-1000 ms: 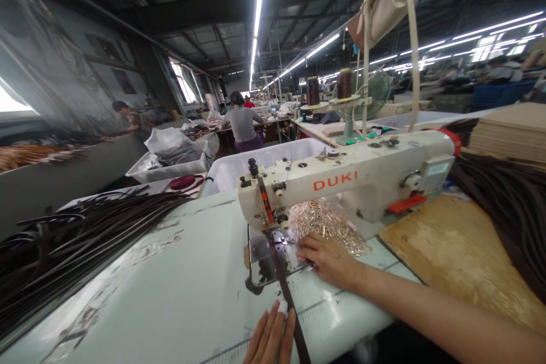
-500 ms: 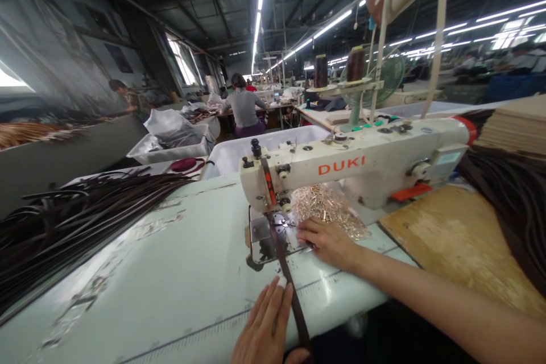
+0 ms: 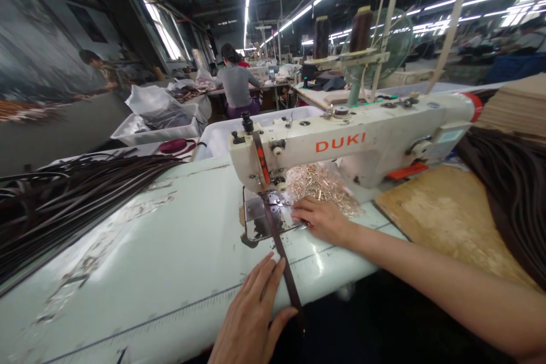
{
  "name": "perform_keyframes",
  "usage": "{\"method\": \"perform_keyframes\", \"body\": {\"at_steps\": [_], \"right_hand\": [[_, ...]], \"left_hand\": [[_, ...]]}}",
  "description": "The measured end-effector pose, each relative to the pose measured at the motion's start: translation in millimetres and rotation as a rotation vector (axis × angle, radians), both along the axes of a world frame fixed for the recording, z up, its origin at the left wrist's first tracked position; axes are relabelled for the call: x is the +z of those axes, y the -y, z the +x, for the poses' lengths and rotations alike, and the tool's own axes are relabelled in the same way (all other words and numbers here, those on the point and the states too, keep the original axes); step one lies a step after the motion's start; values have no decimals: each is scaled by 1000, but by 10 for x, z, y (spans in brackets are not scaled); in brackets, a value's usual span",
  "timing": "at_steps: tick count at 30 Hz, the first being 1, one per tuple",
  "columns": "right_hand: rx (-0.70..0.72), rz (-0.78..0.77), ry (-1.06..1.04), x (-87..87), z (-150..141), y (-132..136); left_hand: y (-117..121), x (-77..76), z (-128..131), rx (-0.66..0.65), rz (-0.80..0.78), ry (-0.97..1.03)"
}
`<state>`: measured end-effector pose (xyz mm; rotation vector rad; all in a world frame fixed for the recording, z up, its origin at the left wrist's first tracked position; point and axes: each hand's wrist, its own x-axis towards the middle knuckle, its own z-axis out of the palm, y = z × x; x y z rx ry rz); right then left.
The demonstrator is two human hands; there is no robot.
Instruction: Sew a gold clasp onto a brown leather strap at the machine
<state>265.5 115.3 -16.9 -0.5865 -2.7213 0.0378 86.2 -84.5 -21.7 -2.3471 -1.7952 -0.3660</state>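
Observation:
A dark brown strap (image 3: pixel 284 261) runs from under the presser foot of the white sewing machine (image 3: pixel 341 145), across the metal needle plate (image 3: pixel 256 219) and over the table's front edge. My left hand (image 3: pixel 256 301) lies beside the strap with fingers stretched out and thumb apart, fingertips close to its left edge; one fingertip has a white covering. To the strap's right, my right hand (image 3: pixel 324 220) rests at the plate with its fingers curled together. A small dark bit shows under those fingers, too hidden to name. Behind it lies a clear bag of small gold-coloured metal pieces (image 3: pixel 318 185).
Dark straps (image 3: pixel 85 199) are heaped on the left of the pale table (image 3: pixel 170 261). A worn wooden board (image 3: pixel 443 222) and more dark straps (image 3: pixel 507 193) lie right. White bins (image 3: pixel 162 133) stand behind. Another person (image 3: pixel 239 88) sits farther back.
The view has shifted, so the machine and table sit higher and slightly left. The strap's near end now shows just past the table edge. Both hands keep nearly the same places.

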Motion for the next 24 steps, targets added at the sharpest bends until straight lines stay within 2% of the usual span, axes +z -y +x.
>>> {"method": "perform_keyframes", "body": {"at_steps": [8, 24], "right_hand": [[11, 21, -22, 12, -1, -1], [19, 62, -41, -4, 0, -9]], "left_hand": [[-15, -13, -25, 36, -90, 205], [28, -57, 96, 86, -87, 269]]}}
